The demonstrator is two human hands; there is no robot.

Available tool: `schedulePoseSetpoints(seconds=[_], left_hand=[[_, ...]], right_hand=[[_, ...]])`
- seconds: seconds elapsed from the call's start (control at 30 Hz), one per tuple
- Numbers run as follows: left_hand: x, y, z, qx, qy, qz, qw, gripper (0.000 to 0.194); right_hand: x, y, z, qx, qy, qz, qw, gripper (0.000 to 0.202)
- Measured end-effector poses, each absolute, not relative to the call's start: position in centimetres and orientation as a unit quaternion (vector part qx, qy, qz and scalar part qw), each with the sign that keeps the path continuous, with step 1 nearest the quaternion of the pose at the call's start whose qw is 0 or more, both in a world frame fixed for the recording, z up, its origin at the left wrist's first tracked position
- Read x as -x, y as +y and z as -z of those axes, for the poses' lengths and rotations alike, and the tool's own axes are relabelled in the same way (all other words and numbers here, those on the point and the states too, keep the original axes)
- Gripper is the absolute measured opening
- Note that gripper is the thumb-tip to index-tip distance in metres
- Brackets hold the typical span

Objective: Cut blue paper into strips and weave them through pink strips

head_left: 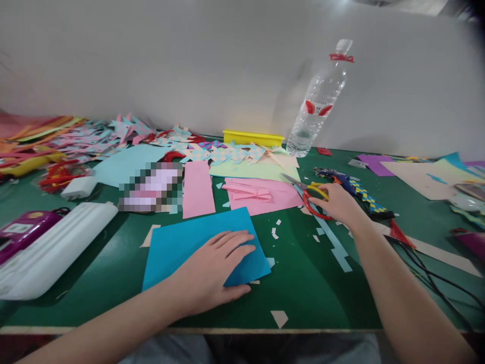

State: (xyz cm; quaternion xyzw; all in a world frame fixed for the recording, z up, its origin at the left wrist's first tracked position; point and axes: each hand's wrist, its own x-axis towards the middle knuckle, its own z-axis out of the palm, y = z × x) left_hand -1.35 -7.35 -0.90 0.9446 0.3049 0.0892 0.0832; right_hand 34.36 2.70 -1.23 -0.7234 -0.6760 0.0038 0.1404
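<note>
On the green worktop, near its front edge, a bright blue sheet lies flat under the left hand. Left grip: open, fingers slightly spread, palm down, closed on nothing. Right hand: thumb and fingers closed around the red-and-yellow handles of the scissors, beside a pink sheet; exact finger placement in the loops cannot be told.

Step in hand, as judged: sheet steadied, scissors held well apart from it. Any cut into the blue sheet would call for bringing the blades to an edge, with the left fingers kept out of their line.

Orientation: the sheet's long axis runs side to side, its right end angled slightly away from the person. Scissor blades, slightly parted, point leftward and away; handles lie toward the right hand. A pale blue strip slants just nearer the person.
</note>
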Motion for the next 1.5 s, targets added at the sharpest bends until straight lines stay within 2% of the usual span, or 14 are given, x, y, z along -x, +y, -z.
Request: schedulePoseSetpoints(seconds=[0.13,0.2,0.33,0.43,0.6,0.67,0.77,0.9,0.97,1.03,1.1,1.27,1.4,1.5], left_hand=[[1.5,-7.8,0.7,-0.962,0.255,-0.095,0.027,0.017],[1.8,-8.0,0.7,-0.965,0.246,-0.09,-0.031,0.009],[2.6,-7.6,-0.4,-0.947,0.26,-0.12,-0.146,0.015],[3.3,-7.1,-3.1,-0.921,0.27,-0.18,-0.215,0.021],[3.8,-6.6,-8.2,-0.851,0.266,-0.259,-0.371,0.019],[3.4,-6.1,-8.7,-0.847,0.24,-0.27,-0.39,0.015],[1.9,-4.8,-6.8,-0.881,0.205,-0.231,-0.359,0.014],[-0.2,-2.6,-1.6,-0.93,0.165,-0.15,-0.29,0.016],[-0.7,-1.6,0.2,-0.947,0.178,-0.122,-0.239,0.018],[-0.8,-0.8,0.8,-0.95,0.215,-0.128,-0.188,0.033],[-0.6,0.2,0.6,-0.939,0.271,-0.154,-0.143,0.036],[-0.4,2.6,0.5,-0.941,0.283,-0.179,-0.05,0.027],[-0.5,3.4,1.8,-0.929,0.326,-0.174,-0.016,0.034],[-0.6,3.7,2.3,-0.923,0.348,-0.165,-0.001,0.038]], right_hand=[[-34.5,2.8,1.1,0.735,-0.652,0.005,0.186,0.051],[-34.6,2.8,0.9,0.738,-0.639,0.023,0.213,0.053],[-34.4,2.5,0.3,0.743,-0.602,0.046,0.289,0.054],[-34.0,2.2,-0.3,0.73,-0.588,0.068,0.343,0.049],[-33.5,1.9,-1.1,0.718,-0.56,0.089,0.403,0.047],[-33.4,1.8,-1.2,0.707,-0.562,0.084,0.421,0.047],[-33.5,1.7,-1.2,0.685,-0.58,0.102,0.428,0.047],[-33.7,1.8,-0.7,0.662,-0.607,0.118,0.425,0.047],[-33.6,2.0,-0.5,0.653,-0.628,0.092,0.413,0.047],[-33.3,2.3,-0.2,0.635,-0.659,0.068,0.397,0.047],[-32.8,2.7,0.1,0.604,-0.701,0.059,0.375,0.048],[-31.8,3.4,0.7,0.548,-0.791,0.053,0.267,0.053],[-32.9,2.1,0.2,0.551,-0.821,0.009,0.151,0.059],[-33.9,0.9,-0.6,0.536,-0.835,-0.062,0.104,0.057]])
